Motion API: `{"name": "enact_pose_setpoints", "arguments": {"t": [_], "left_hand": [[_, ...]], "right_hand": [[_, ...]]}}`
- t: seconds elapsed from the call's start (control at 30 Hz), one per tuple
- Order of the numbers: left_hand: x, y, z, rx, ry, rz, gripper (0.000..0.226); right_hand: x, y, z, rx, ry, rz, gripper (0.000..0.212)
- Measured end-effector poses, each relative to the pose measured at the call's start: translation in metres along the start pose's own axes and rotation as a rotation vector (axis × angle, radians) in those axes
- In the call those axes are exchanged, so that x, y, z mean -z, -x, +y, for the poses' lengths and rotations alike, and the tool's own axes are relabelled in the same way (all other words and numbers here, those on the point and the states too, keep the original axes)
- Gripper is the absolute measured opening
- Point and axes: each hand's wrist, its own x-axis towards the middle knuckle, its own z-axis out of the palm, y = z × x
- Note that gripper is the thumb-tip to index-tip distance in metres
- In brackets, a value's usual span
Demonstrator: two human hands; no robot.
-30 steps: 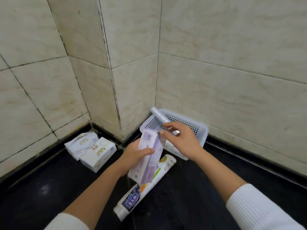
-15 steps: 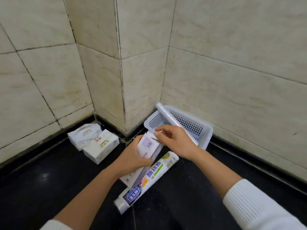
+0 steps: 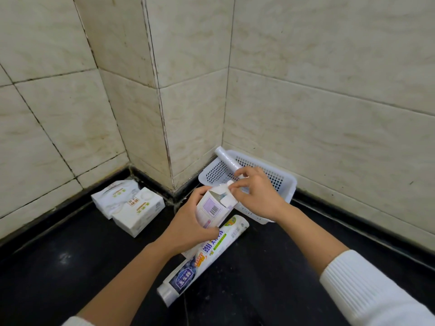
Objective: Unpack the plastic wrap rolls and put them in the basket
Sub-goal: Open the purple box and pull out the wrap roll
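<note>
My left hand [image 3: 188, 228] grips a long white and purple carton [image 3: 211, 208] of plastic wrap, held tilted above the dark floor. My right hand [image 3: 256, 194] pinches the carton's end flap [image 3: 224, 188], which stands lifted, and the box mouth is open. A bare roll of wrap [image 3: 227, 160] leans in the white perforated basket [image 3: 286, 184] in the wall corner, its end poking over the rim. A printed wrapped roll [image 3: 202, 260] lies on the floor below my hands.
Two white tissue packs [image 3: 128, 207] lie on the floor by the left wall. Tiled walls and a projecting corner column [image 3: 164, 114] close in behind the basket. Dark floor stretches out to the left and right of my arms.
The carton has been turned so its end faces up. My right hand has pulled the end flap open. The view has shifted slightly to the right.
</note>
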Motion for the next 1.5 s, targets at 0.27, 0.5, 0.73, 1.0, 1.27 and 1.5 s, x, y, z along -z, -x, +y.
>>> {"name": "enact_pose_setpoints", "arguments": {"t": [0.27, 0.5, 0.73, 1.0, 1.27, 1.5], "left_hand": [[-0.007, -0.007, 0.003, -0.003, -0.069, 0.047, 0.084], [-0.008, -0.008, -0.002, -0.019, -0.149, 0.052, 0.090], [-0.006, -0.006, 0.001, -0.077, -0.278, 0.081, 0.092], [-0.003, -0.004, -0.002, 0.014, -0.107, 0.110, 0.091], [-0.007, -0.007, -0.001, 0.034, -0.077, 0.024, 0.092], [-0.005, -0.005, -0.004, 0.013, -0.191, 0.033, 0.097]], "right_hand": [[0.011, 0.011, -0.014, -0.255, -0.703, -0.332, 0.019], [0.006, 0.013, -0.018, -0.290, -0.677, -0.341, 0.022], [0.007, 0.015, -0.027, -0.210, -0.630, -0.311, 0.035], [0.015, 0.020, -0.011, -0.173, -0.686, -0.155, 0.023], [0.016, 0.021, -0.015, -0.057, -0.553, -0.146, 0.039], [0.017, 0.020, -0.020, -0.056, -0.403, -0.197, 0.030]]}}
